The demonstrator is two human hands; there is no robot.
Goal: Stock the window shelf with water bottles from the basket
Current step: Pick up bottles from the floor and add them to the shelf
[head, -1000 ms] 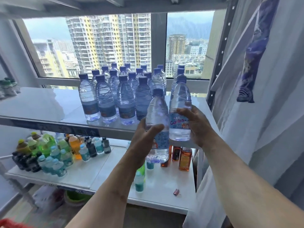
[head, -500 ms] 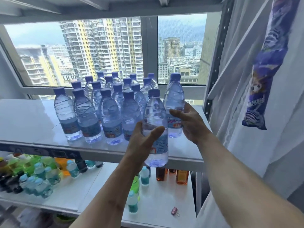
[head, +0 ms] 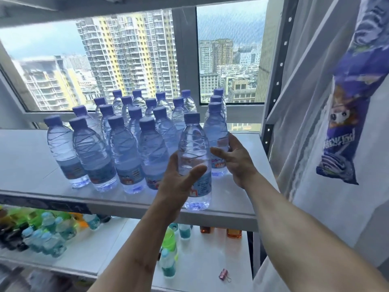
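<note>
While both hands [head: 210, 171] clasp it — bottle [head: 194, 157] stands on shelf [head: 237, 204].

Water bottles [head: 193, 157]: clear ribbed plastic, matt blue caps. Shelf [head: 25, 165]: smooth, glossy white board. Right upright [head: 273, 98]: perforated painted metal. Curtain [head: 315, 207]: sheer cloth.

Bright daylight from window [head: 130, 60] behind, backlighting bottles [head: 117, 148]. Soft glare on white shelf [head: 25, 157]. Wide-angle bending at edges. Lower shelf [head: 88, 253] motion-blurred, dimmer.
</note>
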